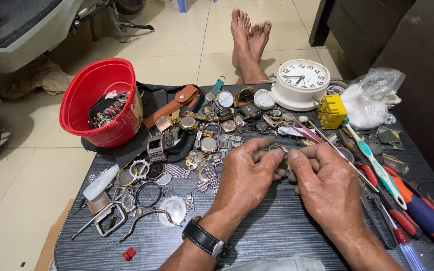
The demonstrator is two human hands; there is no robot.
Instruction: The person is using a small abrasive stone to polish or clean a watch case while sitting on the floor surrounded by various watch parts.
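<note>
Both hands meet over the middle of a dark ribbed surface (277, 236). The left hand (247, 178) and the right hand (327, 185) pinch a small round watch case (279, 148) between them, fingers (269, 158) curled narrow around it, thumbs pressing in from either side. The case is lifted just above the surface, mostly hidden by the fingertips, so only its gold-coloured rim shows. A black wristwatch (207, 241) sits on the left wrist.

Just beyond the hands lies a scatter of watch parts (212, 130): cases, dials, metal bracelets and leather straps. At the far left a red bucket (101, 100) tilts on a black cloth, with more parts inside. Nearer on the left lie loose bezels, a crystal (173, 208) and a small white bottle (101, 181).

At the far side stands a white alarm clock (302, 83), with a yellow block (331, 110) just beside it on the right and a crumpled clear plastic bag (375, 98) beyond that. Along the right edge lie a white and teal toothbrush (377, 168) and red-handled pliers (390, 208), beside a blue and orange screwdriver (428, 216). Far off, bare feet (249, 40) rest on the tiled floor.
</note>
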